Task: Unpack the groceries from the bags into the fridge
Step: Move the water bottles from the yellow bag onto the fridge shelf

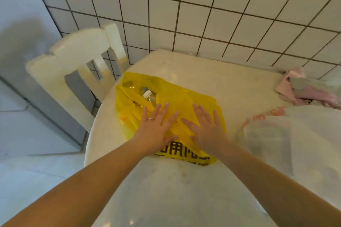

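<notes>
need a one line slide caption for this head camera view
Both hands, left and right, lie flat on a yellow plastic bag holding a white-capped clear bottle on a round white table.

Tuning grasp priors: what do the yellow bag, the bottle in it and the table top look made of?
Yellow bag: thin plastic film, glossy, creased and partly see-through. Bottle: clear plastic, it seems, with a white ribbed cap; mostly hidden in the bag. Table: smooth pale top with soft reflections and faint mottling, possibly polished stone or laminate; cannot tell which.

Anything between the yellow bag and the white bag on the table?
Nothing: in the head view only bare table top lies between the yellow bag and the white bag.
</notes>
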Motion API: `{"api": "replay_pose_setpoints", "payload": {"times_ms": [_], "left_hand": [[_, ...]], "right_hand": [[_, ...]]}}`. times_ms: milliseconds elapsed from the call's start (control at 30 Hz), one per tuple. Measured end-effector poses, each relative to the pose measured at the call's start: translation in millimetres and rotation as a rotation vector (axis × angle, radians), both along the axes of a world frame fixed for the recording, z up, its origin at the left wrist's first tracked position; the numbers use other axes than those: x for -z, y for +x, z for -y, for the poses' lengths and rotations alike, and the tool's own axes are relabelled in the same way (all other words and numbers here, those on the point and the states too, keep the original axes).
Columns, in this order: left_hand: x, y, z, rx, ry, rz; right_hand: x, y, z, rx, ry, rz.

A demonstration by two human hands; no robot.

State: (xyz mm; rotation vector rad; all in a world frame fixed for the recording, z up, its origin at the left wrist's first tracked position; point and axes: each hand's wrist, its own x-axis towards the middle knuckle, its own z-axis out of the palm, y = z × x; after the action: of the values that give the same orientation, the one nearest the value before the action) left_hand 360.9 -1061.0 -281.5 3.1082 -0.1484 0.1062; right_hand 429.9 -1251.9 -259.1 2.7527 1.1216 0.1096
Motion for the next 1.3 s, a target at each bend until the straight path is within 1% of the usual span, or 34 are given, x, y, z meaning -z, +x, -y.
{"api": "replay_pose_setpoints", "payload": {"times_ms": [167,233,300,400,533,667,767,867,967,1033,1133,1233,1300], "left_hand": [[20.1,33.6,31.1,-0.099,0.013,-0.053],[24.8,39.2,37.4,-0.105,0.004,-0.073],[25.3,39.4,39.1,-0.092,-0.011,-0.051],[20.1,44.5,47.3,-0.082,-0.045,-0.016],[10.2,72.8,62.0,-0.100,-0.090,0.001],[3.8,101.0,70.0,-0.045,-0.058,-0.038],[5.6,118.2,73.4,0.007,-0.071,-0.093],[5.2,131.2,78.8,0.050,-0.070,-0.144],[2.6,139.2,83.3,0.079,-0.059,-0.171],[0.8,139.1,82.9,0.084,-0.076,-0.156],[-4.5,131.0,75.4,0.074,-0.149,-0.064],[-6.1,110.9,59.3,0.039,-0.235,0.091],[-3.3,89.8,44.1,0.015,-0.299,0.144]], "right_hand": [[28.4,43.0,15.6,-0.103,0.034,-0.020],[33.5,52.4,20.2,-0.155,0.081,0.003],[31.2,54.6,20.5,-0.174,0.144,0.050],[26.9,63.6,23.8,-0.153,0.225,0.118],[20.9,89.3,34.5,-0.042,0.267,0.091],[20.4,107.5,49.3,0.127,0.240,0.012],[22.2,118.6,59.8,0.243,0.167,-0.141],[28.2,126.4,66.6,0.294,0.081,-0.236],[29.2,130.5,66.8,0.318,0.071,-0.349],[25.6,132.6,64.8,0.316,0.150,-0.364],[13.3,129.4,56.6,0.242,0.401,-0.260],[-0.9,115.6,41.2,0.050,0.683,-0.177],[-5.5,98.7,31.1,-0.118,0.771,-0.144]]}}
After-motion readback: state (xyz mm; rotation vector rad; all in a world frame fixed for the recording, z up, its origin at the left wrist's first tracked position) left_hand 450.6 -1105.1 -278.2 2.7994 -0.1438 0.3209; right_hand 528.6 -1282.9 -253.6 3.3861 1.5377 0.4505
